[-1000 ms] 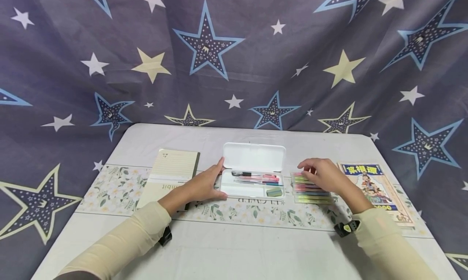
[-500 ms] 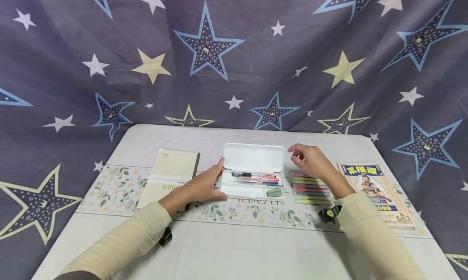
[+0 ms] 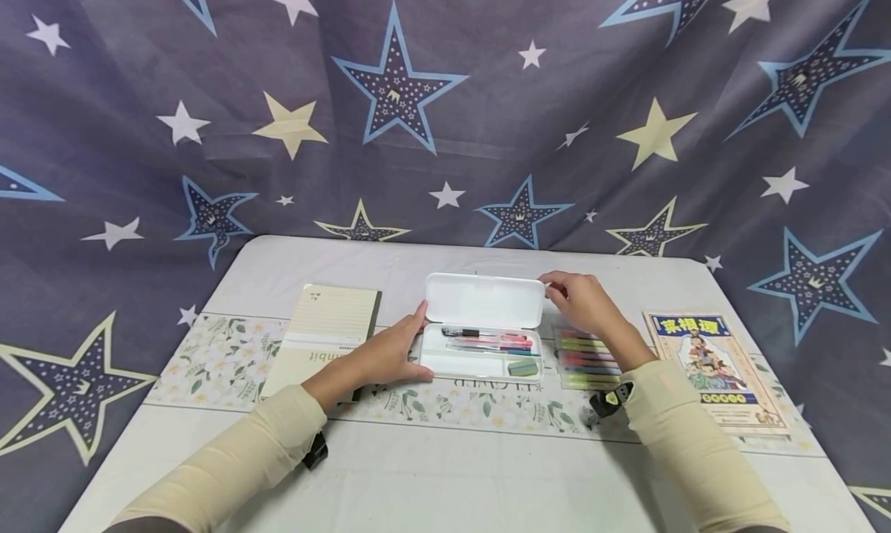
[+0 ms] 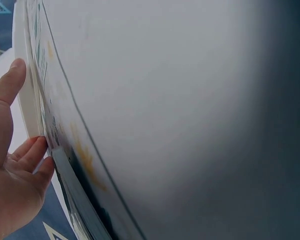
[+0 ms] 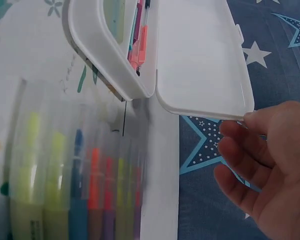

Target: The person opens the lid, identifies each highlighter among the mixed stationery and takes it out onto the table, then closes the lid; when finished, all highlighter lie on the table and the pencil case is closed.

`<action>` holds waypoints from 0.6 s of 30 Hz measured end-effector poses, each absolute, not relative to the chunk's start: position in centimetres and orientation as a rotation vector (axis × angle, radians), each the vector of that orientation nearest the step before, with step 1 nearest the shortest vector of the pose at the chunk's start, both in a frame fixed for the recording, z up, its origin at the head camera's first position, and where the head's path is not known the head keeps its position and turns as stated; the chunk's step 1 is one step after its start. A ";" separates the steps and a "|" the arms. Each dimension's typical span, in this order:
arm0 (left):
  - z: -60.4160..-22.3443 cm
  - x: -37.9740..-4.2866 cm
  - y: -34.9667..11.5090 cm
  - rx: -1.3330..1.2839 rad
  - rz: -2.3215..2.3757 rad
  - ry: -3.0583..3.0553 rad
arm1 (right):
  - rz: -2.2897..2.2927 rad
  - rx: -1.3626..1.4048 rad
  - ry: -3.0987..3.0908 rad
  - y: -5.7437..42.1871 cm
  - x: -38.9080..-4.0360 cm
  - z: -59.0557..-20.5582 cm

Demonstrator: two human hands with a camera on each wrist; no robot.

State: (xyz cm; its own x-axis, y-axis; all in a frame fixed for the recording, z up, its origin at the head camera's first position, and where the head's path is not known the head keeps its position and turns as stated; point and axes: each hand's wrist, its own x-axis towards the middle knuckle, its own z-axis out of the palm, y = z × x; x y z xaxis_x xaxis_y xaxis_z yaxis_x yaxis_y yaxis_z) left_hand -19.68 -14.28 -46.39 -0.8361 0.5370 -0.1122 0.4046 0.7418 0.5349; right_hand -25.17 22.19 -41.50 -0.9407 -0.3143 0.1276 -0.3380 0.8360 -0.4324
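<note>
A white pencil case [image 3: 452,362] lies at mid-table with its lid [image 3: 483,301] raised towards the back. Inside are several pens [image 3: 487,337] and a small green block [image 3: 522,367] in the right compartment. My left hand [image 3: 393,353] spans the case's left end, fingers and thumb spread and fairly straight; in the left wrist view the thumb lies against the white side. My right hand [image 3: 581,305] pinches the lid's right corner between thumb and index finger, as the right wrist view shows, the other fingers loosely bent below.
A clear pack of coloured highlighters [image 3: 585,360] lies right of the case, under the right forearm. Farther right is a comic-style book [image 3: 710,363]. A cream notebook [image 3: 327,316] lies on the left, partly behind the left wrist. A starry curtain [image 3: 445,131] hangs behind the table.
My right hand has risen from over the highlighter pack and moved left and back to the lid's corner, which it now pinches. The left hand has stayed at the case's left end.
</note>
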 end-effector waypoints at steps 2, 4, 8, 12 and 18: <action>-46.4 -19.7 -14.3 0.740 0.742 2.683 | 0.698 0.522 -2.945 22.1 -25.1 -41.6; -46.4 -19.6 -14.3 0.738 0.743 2.686 | 0.694 0.521 -2.933 22.1 -25.0 -41.6; -46.4 -19.6 -14.3 0.742 0.742 2.689 | 0.719 0.514 -2.923 22.2 -24.6 -41.5; -46.4 -19.6 -14.3 0.746 0.747 2.695 | 0.764 0.553 -2.902 22.4 -24.0 -41.3; -46.5 -19.6 -14.3 0.741 0.757 2.703 | 0.824 0.599 -2.889 22.9 -23.2 -41.3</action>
State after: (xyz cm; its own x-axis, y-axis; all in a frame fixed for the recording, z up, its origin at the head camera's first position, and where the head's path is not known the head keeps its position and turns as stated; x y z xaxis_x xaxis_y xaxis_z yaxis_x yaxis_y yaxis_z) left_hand -19.61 -14.27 -46.51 -0.8433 0.5301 -0.0885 0.4071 0.7376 0.5388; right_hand -23.15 22.89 -41.32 -0.9206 -0.3474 0.1784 -0.3893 0.7793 -0.4911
